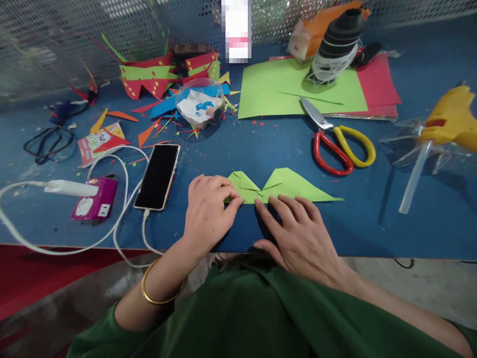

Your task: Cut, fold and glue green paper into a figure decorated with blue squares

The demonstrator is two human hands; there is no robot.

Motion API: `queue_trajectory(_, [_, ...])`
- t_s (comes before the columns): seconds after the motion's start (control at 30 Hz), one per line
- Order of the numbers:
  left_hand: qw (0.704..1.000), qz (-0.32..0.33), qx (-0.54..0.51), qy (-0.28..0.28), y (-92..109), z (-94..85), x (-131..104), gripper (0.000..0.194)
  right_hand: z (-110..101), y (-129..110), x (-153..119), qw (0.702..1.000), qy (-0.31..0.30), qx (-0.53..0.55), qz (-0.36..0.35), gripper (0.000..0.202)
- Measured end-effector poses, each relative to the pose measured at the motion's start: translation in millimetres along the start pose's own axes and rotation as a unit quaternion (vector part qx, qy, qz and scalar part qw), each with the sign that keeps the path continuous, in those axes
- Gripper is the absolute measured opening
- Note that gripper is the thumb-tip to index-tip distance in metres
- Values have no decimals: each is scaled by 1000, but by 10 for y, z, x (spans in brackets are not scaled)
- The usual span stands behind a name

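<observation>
A folded light-green paper lies on the blue table in front of me, with two peaks and a V-shaped dip between them. My left hand is closed at the paper's left end, fingers curled and thumb against its lower edge; the hand hides that end. Along the lower edge, right of the dip, the fingertips of my right hand press down, fingers stretched out and thumb apart. Beyond the paper, to the right, rest scissors with one red and one yellow handle.
A phone and white charging cable lie left. Behind are a clear bowl, paper scraps and red-green folded paper pieces. Green sheets sit under a black thread cone. A yellow glue gun is at far right.
</observation>
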State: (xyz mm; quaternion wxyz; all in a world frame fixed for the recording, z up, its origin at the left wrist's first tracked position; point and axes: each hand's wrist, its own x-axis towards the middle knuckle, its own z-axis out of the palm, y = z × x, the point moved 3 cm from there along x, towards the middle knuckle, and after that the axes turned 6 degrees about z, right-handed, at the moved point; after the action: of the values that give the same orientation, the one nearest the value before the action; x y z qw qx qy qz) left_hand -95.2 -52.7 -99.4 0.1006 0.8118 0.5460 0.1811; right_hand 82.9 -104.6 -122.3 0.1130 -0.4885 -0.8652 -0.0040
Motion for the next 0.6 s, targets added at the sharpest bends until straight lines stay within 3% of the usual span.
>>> queue_trajectory(0.2, [1000,-22,-14,-2,-131,-62,-67,16,0,-11,-5,1000,5,-11,1,61])
queue_trajectory(0.6, [1000,-15,-19,13,-137,-40,-85,17,-9,-68,54,1000,-3,-23,-12,64])
